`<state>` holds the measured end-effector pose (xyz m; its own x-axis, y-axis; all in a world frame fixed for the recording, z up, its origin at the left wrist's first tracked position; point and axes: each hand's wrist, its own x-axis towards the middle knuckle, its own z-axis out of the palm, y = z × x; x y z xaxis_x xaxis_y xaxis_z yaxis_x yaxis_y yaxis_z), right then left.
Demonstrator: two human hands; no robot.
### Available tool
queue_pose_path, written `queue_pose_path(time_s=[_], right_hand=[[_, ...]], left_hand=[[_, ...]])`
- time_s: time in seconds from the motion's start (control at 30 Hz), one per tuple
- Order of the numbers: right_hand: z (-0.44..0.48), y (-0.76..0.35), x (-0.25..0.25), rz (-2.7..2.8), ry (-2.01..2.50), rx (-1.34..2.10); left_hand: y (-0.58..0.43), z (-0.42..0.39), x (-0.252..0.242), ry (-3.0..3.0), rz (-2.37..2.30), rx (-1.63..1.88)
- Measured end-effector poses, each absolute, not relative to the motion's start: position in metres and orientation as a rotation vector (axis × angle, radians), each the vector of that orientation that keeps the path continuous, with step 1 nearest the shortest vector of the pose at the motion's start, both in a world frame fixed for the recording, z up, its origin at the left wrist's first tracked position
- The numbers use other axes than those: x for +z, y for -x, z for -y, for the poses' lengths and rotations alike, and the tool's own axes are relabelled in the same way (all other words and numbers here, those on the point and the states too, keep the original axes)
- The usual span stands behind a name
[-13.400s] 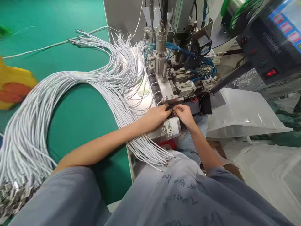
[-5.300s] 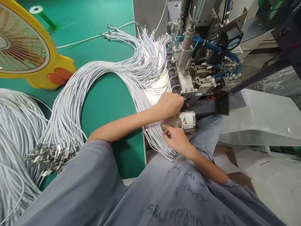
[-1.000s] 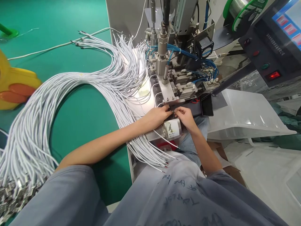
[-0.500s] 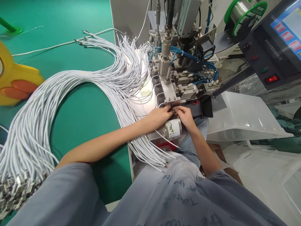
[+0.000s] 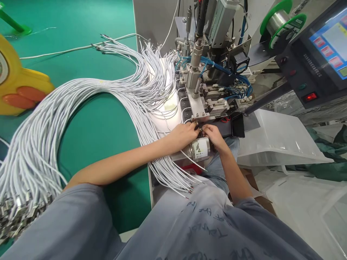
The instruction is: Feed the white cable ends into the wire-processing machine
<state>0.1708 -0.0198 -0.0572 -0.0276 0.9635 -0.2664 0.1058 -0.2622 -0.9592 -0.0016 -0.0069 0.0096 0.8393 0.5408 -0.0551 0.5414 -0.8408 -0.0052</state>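
My left hand point(image 5: 184, 135) reaches across the white cables to the front of a soldering machine point(image 5: 199, 104). Its fingers are closed and bent down at the edge of the machine's fixture; what they grip is hidden. Close beside it, my right hand point(image 5: 213, 134) pinches a small shiny metal piece point(image 5: 201, 130) between thumb and forefinger, too small to name surely. Below both hands sits a metal cylinder with a white label point(image 5: 201, 148). A single white cable point(image 5: 193, 161) comes out from beneath my left forearm, its end pointing toward my lap.
A thick bundle of white cables point(image 5: 81, 85) curves over the green mat point(image 5: 89, 122), with metal connectors point(image 5: 21, 213) at its lower left end. To the right are a black phone point(image 5: 238, 125), a control panel point(image 5: 306, 68), a solder wire spool point(image 5: 280, 23) and a translucent bin point(image 5: 284, 137).
The view has shifted slightly. Both hands stay together at the machine's front, and the small metal piece at my right fingertips shows more clearly now.
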Motion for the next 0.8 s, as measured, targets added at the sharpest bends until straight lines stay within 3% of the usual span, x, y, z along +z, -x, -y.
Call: queue_pose_path(time_s=[0.17,0.37,0.47,0.63,0.8], right_hand=[[0.015,-0.175,-0.064,1.269,1.503,1.300],[0.060,-0.182,-0.041,1.271,1.655,0.677],[0.108,-0.171,-0.026,1.497,1.728,0.524],[0.152,-0.148,-0.031,1.860,1.808,0.627],[0.141,-0.159,-0.015,1.640,1.677,0.735]], left_hand=[[0.004,0.011,0.025,-2.924,-1.033,-0.259],[0.007,0.009,0.022,-2.894,-1.110,-0.168],[0.006,0.008,0.020,-2.828,-1.306,-0.198],[0.002,0.010,0.024,-2.778,-1.356,-0.158],[-0.005,0.027,0.024,-2.654,-0.709,0.300]])
